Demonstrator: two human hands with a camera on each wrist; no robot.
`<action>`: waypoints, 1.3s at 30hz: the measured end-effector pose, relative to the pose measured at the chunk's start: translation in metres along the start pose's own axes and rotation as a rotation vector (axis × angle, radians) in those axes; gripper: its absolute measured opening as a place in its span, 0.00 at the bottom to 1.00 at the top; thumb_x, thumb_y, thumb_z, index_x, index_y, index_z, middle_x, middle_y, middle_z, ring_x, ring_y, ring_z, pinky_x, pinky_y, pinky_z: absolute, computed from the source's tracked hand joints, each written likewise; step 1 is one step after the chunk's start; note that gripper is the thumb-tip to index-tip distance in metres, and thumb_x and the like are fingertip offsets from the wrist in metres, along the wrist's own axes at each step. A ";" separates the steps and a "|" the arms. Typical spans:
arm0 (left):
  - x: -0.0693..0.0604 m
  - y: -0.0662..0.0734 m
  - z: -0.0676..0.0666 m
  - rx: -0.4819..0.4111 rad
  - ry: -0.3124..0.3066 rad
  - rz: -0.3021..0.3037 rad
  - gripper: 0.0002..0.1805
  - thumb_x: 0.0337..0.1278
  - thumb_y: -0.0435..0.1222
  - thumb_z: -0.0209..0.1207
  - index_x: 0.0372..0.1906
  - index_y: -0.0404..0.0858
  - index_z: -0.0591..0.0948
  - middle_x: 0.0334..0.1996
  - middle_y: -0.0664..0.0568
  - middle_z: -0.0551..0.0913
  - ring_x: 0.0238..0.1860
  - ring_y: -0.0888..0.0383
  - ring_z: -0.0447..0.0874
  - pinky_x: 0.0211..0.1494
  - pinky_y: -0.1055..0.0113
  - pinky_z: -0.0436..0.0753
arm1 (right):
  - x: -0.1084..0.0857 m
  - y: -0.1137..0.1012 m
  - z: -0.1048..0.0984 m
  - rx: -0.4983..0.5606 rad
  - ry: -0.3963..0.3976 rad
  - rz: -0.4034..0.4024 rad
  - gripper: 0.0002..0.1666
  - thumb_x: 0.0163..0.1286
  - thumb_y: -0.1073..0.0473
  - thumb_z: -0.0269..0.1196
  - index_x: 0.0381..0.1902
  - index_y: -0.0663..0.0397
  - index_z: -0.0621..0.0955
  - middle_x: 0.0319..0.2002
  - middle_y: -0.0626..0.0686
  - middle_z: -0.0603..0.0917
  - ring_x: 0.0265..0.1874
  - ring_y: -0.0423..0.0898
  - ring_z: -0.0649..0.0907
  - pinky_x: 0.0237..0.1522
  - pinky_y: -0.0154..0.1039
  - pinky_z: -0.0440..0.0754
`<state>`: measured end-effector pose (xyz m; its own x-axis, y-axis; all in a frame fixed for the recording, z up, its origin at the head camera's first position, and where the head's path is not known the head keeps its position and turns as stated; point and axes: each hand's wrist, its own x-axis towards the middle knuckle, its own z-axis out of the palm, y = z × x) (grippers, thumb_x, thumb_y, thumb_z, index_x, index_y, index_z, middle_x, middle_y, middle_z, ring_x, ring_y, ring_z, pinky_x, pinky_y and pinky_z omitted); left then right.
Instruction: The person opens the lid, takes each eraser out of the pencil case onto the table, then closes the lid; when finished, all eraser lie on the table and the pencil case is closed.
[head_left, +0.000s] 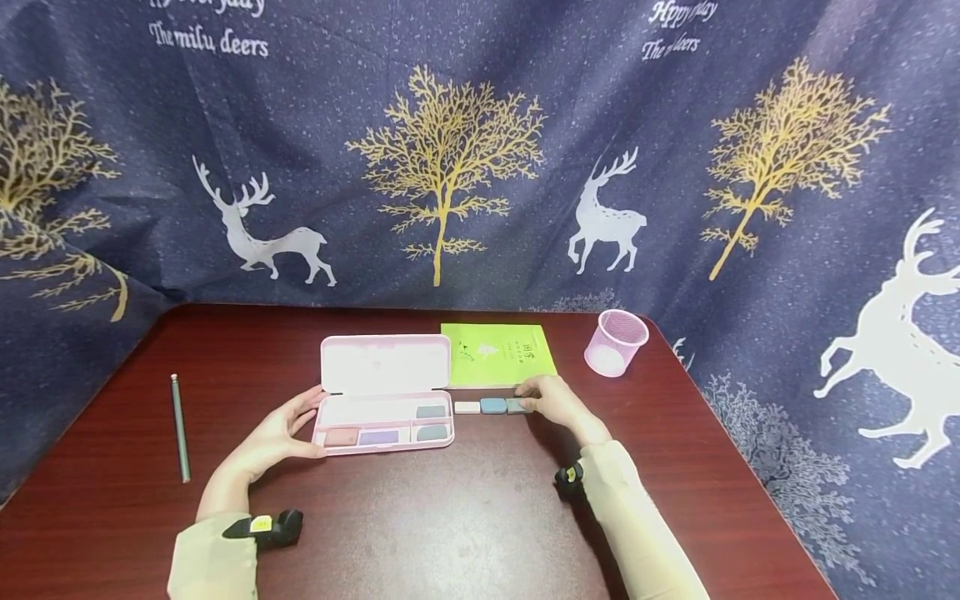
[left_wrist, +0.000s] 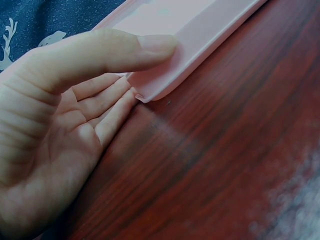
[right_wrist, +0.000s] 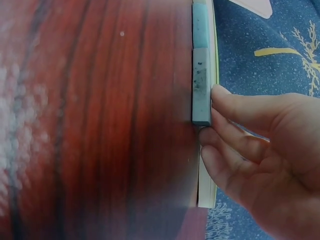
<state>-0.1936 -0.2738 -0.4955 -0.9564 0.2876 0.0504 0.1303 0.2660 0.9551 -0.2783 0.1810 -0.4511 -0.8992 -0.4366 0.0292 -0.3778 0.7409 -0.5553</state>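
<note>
The right hand (head_left: 557, 406) rests thumb and fingertips at the free end of a grey-green block eraser (right_wrist: 201, 87); whether they pinch it, I cannot tell. That eraser ends a row with a blue block eraser (head_left: 492, 406) and a white block eraser (head_left: 467, 407), between the hand and an open pink pencil case (head_left: 390, 451). The left hand (head_left: 272, 429) grips the case's left end, thumb at the front, fingers round behind. Behind the row lies a lime-green book (head_left: 498, 358), blocking that side; a pink mesh cup (head_left: 600, 346) stands near the table's right edge, a dark green pencil (head_left: 180, 429) well left. Open room spreads before the case, between the sleeves. The red-brown wooden table (head_left: 420, 517) shines there; a navy deer-print cloth (head_left: 300, 117) hangs behind.
</note>
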 end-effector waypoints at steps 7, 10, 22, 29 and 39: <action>0.000 0.000 -0.001 0.000 0.001 0.004 0.57 0.40 0.27 0.72 0.75 0.27 0.51 0.72 0.27 0.56 0.70 0.28 0.53 0.57 0.88 0.69 | 0.004 -0.005 -0.001 -0.041 0.067 -0.048 0.09 0.63 0.64 0.66 0.41 0.61 0.86 0.40 0.56 0.89 0.44 0.52 0.86 0.51 0.47 0.83; 0.000 0.000 -0.001 0.011 0.009 0.001 0.57 0.39 0.27 0.72 0.75 0.27 0.51 0.72 0.27 0.57 0.70 0.29 0.54 0.57 0.89 0.68 | 0.006 -0.012 0.000 -0.015 0.098 -0.063 0.08 0.63 0.64 0.65 0.40 0.61 0.86 0.38 0.56 0.89 0.41 0.51 0.86 0.48 0.46 0.83; -0.001 0.000 -0.001 0.012 0.011 -0.015 0.58 0.39 0.28 0.73 0.75 0.27 0.50 0.72 0.27 0.56 0.71 0.28 0.53 0.57 0.88 0.69 | 0.022 -0.043 0.028 0.064 0.138 -0.161 0.08 0.65 0.65 0.65 0.41 0.61 0.85 0.38 0.56 0.88 0.38 0.49 0.86 0.44 0.39 0.84; -0.001 0.001 -0.001 -0.001 0.004 -0.013 0.58 0.39 0.27 0.73 0.75 0.27 0.50 0.72 0.27 0.56 0.71 0.28 0.53 0.56 0.88 0.70 | 0.029 -0.067 0.044 0.088 0.114 -0.217 0.08 0.65 0.65 0.65 0.41 0.61 0.85 0.38 0.56 0.88 0.40 0.50 0.86 0.47 0.39 0.83; 0.000 0.001 0.000 0.001 0.002 -0.001 0.58 0.39 0.27 0.73 0.75 0.26 0.50 0.72 0.26 0.56 0.71 0.28 0.53 0.56 0.89 0.69 | 0.036 -0.093 0.061 0.071 0.031 -0.267 0.09 0.65 0.65 0.64 0.42 0.62 0.85 0.41 0.56 0.88 0.42 0.50 0.86 0.50 0.39 0.83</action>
<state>-0.1937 -0.2737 -0.4942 -0.9570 0.2857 0.0497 0.1293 0.2670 0.9550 -0.2621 0.0647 -0.4492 -0.7765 -0.5951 0.2071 -0.5869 0.5634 -0.5816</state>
